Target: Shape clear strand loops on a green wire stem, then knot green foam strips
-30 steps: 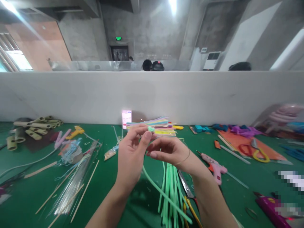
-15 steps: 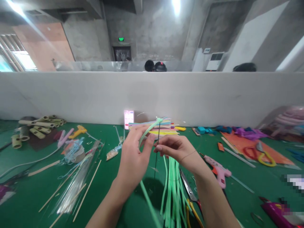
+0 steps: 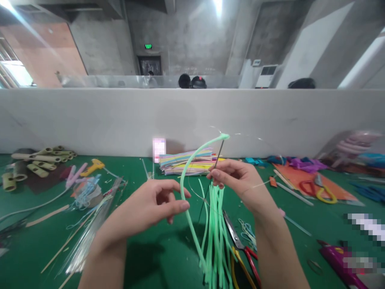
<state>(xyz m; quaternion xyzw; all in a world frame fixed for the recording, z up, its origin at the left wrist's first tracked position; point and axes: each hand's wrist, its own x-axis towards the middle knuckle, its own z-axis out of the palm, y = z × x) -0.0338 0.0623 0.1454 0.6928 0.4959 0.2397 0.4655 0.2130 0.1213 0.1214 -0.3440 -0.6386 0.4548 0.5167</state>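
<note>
My right hand (image 3: 237,180) pinches a thin dark wire (image 3: 217,157) that rises to the tip of a light green strip (image 3: 192,160). That strip arches from the wire's top down past my left hand (image 3: 156,202), whose fingers are curled beside it, thumb and forefinger close to the strip. I cannot tell whether they grip it. A bunch of the same green strips (image 3: 215,233) lies on the green table (image 3: 150,257) below both hands.
Red and yellow-handled pliers (image 3: 240,249) lie right of the green bunch. A stack of coloured strips (image 3: 183,162) and a phone (image 3: 159,147) stand at the white partition. Sticks and clear tubes (image 3: 90,228) lie left; orange paper, scissors (image 3: 319,190) lie right.
My right hand rose and moved right with the wire, drawing the green strip into a tall arch. My left hand dropped lower and to the left, loosening from the strip's tip.
</note>
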